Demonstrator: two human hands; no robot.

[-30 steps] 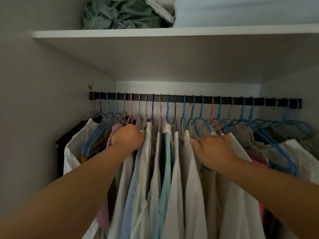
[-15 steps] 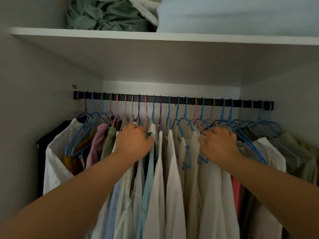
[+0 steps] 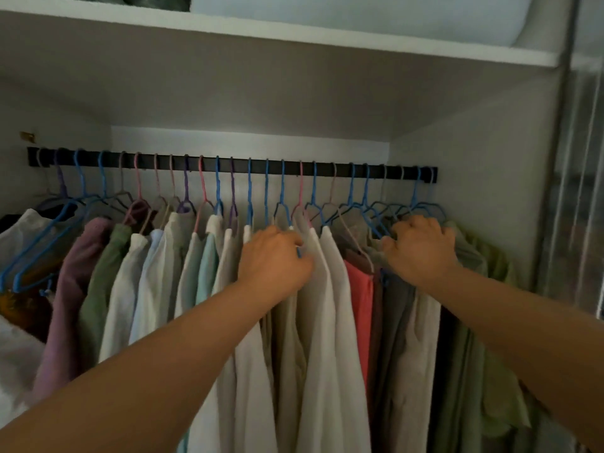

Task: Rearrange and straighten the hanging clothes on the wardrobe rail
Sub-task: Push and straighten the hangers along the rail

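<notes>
A white shelf [image 3: 327, 40] spans the top of the wardrobe, and under it a dark rail [image 3: 235, 163] runs left to right across the far wall. From this rail hang the clothes [image 3: 209, 273], packed shoulder to shoulder on thin blue, pink and purple hangers [image 3: 250, 191]: pale shirts through the middle, a purple and a green garment toward the left, a coral top [image 3: 359, 289] right of centre, and olive and light-green pieces crowded against the right end.

The left hand [image 3: 274, 259] sits at the shoulder line of the cream shirts near the middle, its fingers curled down into the cloth and round the blue hanger wire there. The right hand [image 3: 421, 250] is further right, knuckles up, fingers bent over the shoulders of the grey-green garments where several blue hangers bunch and cross.

The rail's long axis lies crosswise to both arms, so any spacing move would be a slide left or right along it. The tangled cluster lies directly under and just right of the right hand, which is the nearer one to it; the left hand is placed to steady the neat run to its left. Judged from the bunching, the right end is the part not yet straightened.
</notes>
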